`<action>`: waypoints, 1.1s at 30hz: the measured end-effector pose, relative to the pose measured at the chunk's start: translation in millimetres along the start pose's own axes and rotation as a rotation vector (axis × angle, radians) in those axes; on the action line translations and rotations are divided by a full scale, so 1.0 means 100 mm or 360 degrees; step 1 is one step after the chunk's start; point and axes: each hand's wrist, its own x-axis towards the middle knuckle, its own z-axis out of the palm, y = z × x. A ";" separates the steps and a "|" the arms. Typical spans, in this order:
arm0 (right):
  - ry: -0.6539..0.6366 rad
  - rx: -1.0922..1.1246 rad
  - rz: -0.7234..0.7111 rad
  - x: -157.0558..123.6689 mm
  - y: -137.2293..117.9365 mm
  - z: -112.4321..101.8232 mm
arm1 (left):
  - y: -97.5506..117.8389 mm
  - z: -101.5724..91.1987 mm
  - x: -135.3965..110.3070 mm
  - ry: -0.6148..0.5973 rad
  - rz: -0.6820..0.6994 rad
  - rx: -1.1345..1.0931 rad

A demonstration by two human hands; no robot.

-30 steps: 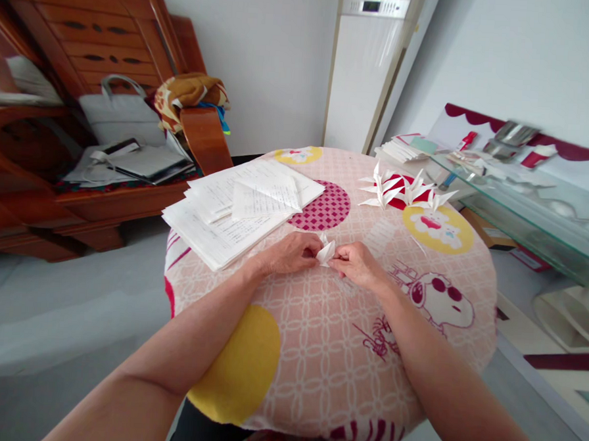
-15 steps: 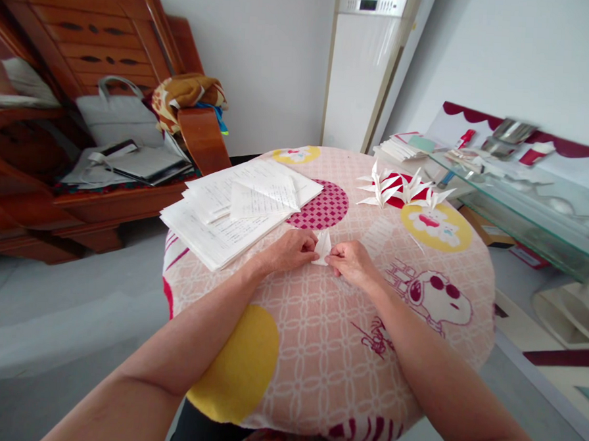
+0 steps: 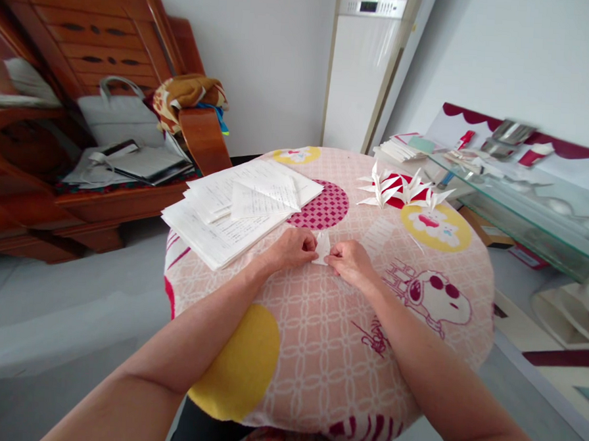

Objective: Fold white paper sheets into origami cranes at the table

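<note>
A small folded piece of white paper [image 3: 322, 249] lies between my hands, on the patterned tablecloth [image 3: 312, 340]. My left hand [image 3: 295, 248] pinches its left edge, fingers curled. From the other side, my right hand [image 3: 350, 259] grips the lower right edge between thumb and fingertips. The paper looks narrow toward its top; its exact folds are too small to make out. Beyond my right hand, several folded white paper cranes [image 3: 382, 189] stand together near the table's far right. A stack of handwritten sheets [image 3: 240, 211] lies to the far left of my hands.
A glass-topped table [image 3: 532, 206] with a metal bowl, a red cup and papers stands at the right. On the left is a wooden bench [image 3: 172, 201] holding a grey bag [image 3: 122, 119] and a cloth. A tall white cabinet unit [image 3: 364, 73] stands behind.
The top of the small paper looks less pointed than before. My hands keep nearly the same place and grip.
</note>
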 end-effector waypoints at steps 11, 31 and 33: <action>0.0019 -0.0090 -0.0016 -0.01 -0.01 0.01 | 0.07 -0.01 -0.01 -0.0041 -0.0045 -0.0036; 0.0307 -0.0284 -0.0044 -0.06 0.02 0.14 | 0.06 0.01 -0.02 0.0001 -0.0133 -0.0024; 0.0296 -0.0318 -0.0056 -0.07 0.02 0.14 | 0.06 0.02 -0.02 0.0012 -0.0150 -0.0016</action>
